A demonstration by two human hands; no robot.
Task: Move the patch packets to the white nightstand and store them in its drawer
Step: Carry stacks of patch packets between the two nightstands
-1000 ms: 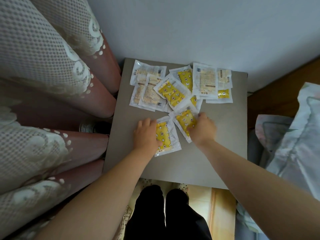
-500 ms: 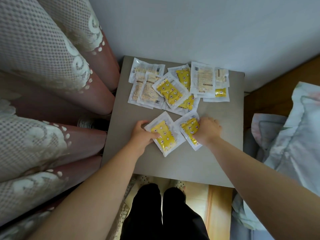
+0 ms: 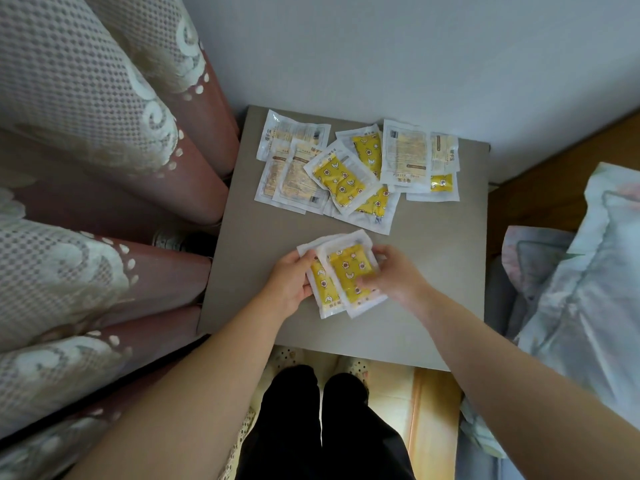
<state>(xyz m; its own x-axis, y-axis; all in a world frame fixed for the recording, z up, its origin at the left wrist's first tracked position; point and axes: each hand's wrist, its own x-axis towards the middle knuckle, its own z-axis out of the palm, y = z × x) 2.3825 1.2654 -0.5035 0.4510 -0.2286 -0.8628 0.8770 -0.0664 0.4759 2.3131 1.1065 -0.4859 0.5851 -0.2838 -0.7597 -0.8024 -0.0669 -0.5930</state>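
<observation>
Two packets (image 3: 346,271) overlapped over the near half of the table (image 3: 433,271). My left hand (image 3: 289,284) curls round their left edge, my right hand (image 3: 394,278) pinches the right edge with the thumb on top. I'd square the edges and pinch firmly, since the slick film looks likely to slide. The pile (image 3: 346,171) at the table's far edge is better added in small batches.

Vantage: we look from a head-worn camera, steeply down along both forearms.
Facing: forward and down, with the wall (image 3: 381,46) beyond the grip.
Nearness: close; our left hand (image 3: 289,285) and right hand (image 3: 398,282) hold two packets (image 3: 346,271) mid-frame.
Edges: curtain (image 3: 86,133) left of the grip, bedding (image 3: 581,271) right of it, our legs (image 3: 322,427) below it.
</observation>
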